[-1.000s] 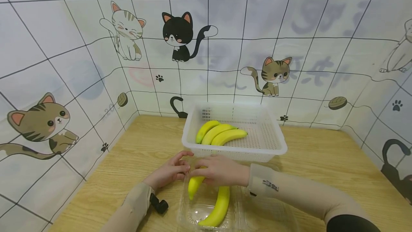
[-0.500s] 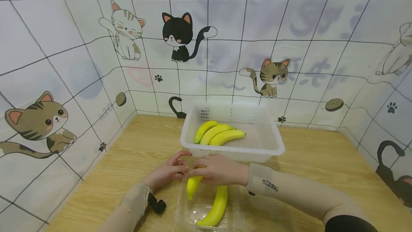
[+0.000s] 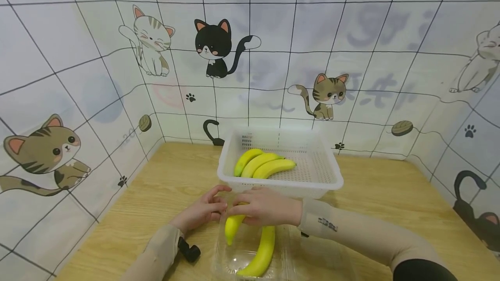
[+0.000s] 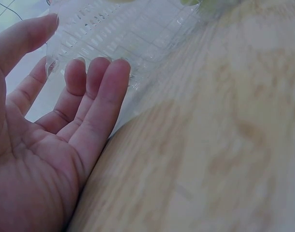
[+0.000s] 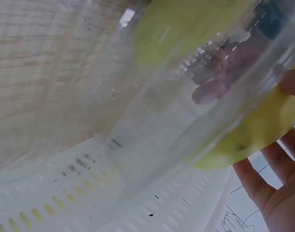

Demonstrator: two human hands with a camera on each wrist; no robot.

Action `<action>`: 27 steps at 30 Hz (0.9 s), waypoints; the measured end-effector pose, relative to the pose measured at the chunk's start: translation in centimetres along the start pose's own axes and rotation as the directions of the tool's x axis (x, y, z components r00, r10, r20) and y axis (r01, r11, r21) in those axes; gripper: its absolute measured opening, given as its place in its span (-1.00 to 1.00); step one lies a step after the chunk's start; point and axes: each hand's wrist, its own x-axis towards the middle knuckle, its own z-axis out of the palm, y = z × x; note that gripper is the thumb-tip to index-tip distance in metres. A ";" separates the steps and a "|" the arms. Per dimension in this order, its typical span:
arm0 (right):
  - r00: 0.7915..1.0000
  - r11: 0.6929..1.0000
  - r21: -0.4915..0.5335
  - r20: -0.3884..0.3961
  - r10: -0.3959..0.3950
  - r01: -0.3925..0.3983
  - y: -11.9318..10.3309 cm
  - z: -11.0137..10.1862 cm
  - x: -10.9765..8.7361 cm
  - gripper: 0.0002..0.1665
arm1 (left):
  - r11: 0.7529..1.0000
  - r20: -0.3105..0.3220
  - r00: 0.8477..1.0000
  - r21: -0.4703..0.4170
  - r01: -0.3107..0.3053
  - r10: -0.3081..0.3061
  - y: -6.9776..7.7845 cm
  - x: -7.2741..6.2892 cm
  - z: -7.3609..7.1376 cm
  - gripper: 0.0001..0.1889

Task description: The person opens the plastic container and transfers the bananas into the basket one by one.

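In the head view, my right hand [image 3: 269, 207] grips a yellow banana [image 3: 233, 230] over the left part of a see-through plastic clamshell box [image 3: 243, 256]. The right wrist view has its fingers around this banana [image 5: 253, 135], seen past the clear plastic wall. Another banana [image 3: 263, 255] lies curved inside the box, its upper end hidden under my right hand. My left hand [image 3: 200, 212] is at the box's far left corner, fingers loosely bent and holding nothing. In the left wrist view, the fingertips of that hand [image 4: 65, 121] are right at the clear plastic side.
Behind the box stands a white perforated plastic basket [image 3: 281, 182] with 3 bananas [image 3: 265, 164] on its left side. The clear lid [image 3: 318, 255] spreads out to the right, beneath my right forearm. Walls with printed cats enclose the wooden table [image 3: 386, 203].
The head view shifts slightly. Both hands and the gripped banana stay in nearly the same place over the box.
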 end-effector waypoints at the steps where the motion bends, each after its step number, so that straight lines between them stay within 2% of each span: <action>1: 1.000 1.000 -0.003 0.001 0.001 -0.001 0.0 0.0 0.0 -0.39 | 1.000 -0.001 1.000 -0.001 0.001 -0.001 0.0 0.0 0.0 -0.45; 8: 1.000 1.000 -0.006 0.010 -0.003 0.003 0.0 0.3 0.0 -0.36 | 1.000 0.010 1.000 -0.014 -0.008 0.008 0.0 0.0 -0.1 -0.44; 16: 1.000 1.000 0.000 0.004 -0.004 0.004 0.2 0.1 0.0 -0.37 | 1.000 -0.006 1.000 -0.008 0.002 -0.002 0.0 -0.2 -0.4 -0.44; 27: 1.000 1.000 -0.011 -0.002 0.008 -0.008 0.2 -0.1 -0.5 -0.41 | 1.000 -0.003 1.000 -0.001 0.013 -0.013 0.3 0.0 0.0 -0.46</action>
